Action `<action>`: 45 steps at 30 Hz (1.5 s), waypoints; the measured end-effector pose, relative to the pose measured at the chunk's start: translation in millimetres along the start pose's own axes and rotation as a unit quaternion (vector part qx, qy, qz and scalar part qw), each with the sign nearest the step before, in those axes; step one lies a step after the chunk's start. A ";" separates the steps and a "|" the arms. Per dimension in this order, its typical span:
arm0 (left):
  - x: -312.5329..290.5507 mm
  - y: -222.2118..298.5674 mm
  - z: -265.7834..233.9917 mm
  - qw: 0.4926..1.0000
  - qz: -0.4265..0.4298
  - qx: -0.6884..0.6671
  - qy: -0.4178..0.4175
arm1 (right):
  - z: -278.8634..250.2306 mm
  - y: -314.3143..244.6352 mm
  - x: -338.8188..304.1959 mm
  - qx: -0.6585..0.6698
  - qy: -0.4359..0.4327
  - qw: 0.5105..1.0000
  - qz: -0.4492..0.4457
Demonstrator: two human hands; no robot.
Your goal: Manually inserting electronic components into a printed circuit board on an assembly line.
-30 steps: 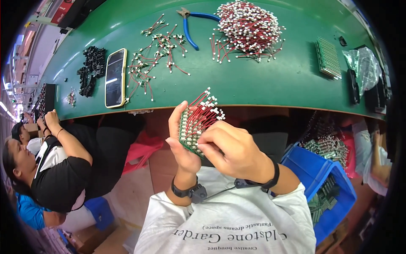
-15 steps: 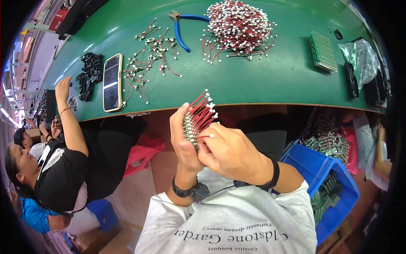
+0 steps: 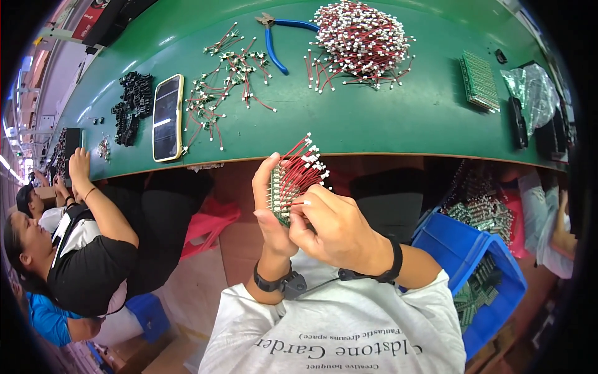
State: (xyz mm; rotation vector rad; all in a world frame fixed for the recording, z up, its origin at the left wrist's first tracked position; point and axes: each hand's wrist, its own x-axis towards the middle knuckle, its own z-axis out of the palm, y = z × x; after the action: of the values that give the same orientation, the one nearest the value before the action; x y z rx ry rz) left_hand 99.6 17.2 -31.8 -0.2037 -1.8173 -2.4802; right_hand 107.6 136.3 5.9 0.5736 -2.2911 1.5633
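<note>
My left hand [image 3: 275,234] is closed around a narrow green circuit board panel [image 3: 275,198] in front of the table edge. A row of white sockets runs along the panel, and a bunch of red wire leads [image 3: 302,173] with white plugs fans out from it to the upper right. At the panel's lower end, my right hand [image 3: 346,234] pinches a short red wire lead [image 3: 295,204]; its white plug sticks out by the fingertips. The fingers hide the inner end of that lead, so whether it sits in a socket cannot be seen.
On the green table [image 3: 398,128] lie a heap of red wire leads [image 3: 361,47], blue-handled cutters [image 3: 271,50], scattered wired boards [image 3: 233,71], a phone [image 3: 167,118], black parts [image 3: 132,109] and a green board stack [image 3: 479,81]. A blue bin [image 3: 514,280] stands right; a co-worker [image 3: 93,249] sits left.
The panel has tilted a little, showing more of its socket row. My right hand keeps its pinch close to the panel's lower end. The co-worker's hand has drawn back toward the table edge.
</note>
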 end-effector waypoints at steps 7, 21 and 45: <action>1.5 -3.8 -21.2 0.987 0.019 0.161 -0.011 | -9.6 -10.5 7.8 -0.111 -0.090 0.989 -0.021; 2.1 -2.4 -13.9 0.991 -0.004 0.129 -0.021 | -2.3 10.2 1.5 -0.069 -0.079 0.993 -0.048; -2.0 4.8 -38.0 0.992 -0.065 -0.105 0.005 | -70.9 103.9 118.3 -0.358 -0.094 0.918 -0.140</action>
State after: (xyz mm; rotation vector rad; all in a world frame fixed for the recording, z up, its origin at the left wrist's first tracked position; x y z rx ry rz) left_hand 99.5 -20.6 -38.7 -0.0848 -1.6143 -2.7562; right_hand -44.3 218.3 2.0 0.8094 -2.5409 0.4836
